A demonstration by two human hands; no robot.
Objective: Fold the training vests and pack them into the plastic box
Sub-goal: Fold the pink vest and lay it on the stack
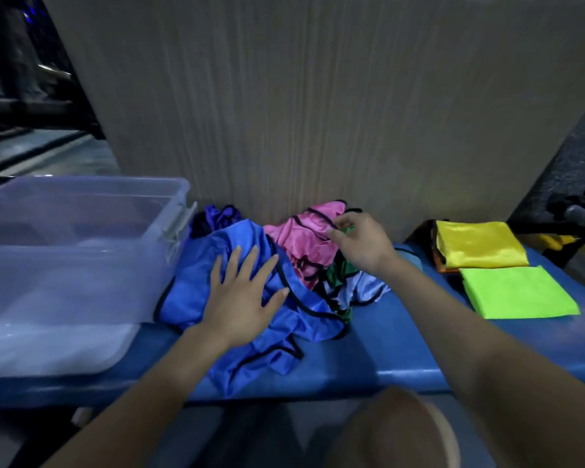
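Two hands on the pile: left hand (242, 292) presses flat, fingers spread, on the blue vest (250, 319); right hand (358, 241) pinches the pink vest (298, 238) just beyond.

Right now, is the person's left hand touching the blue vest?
Touching. The head view shows the left hand lying flat, fingers spread, on the crumpled blue vest, with no gap visible under the palm or fingers.
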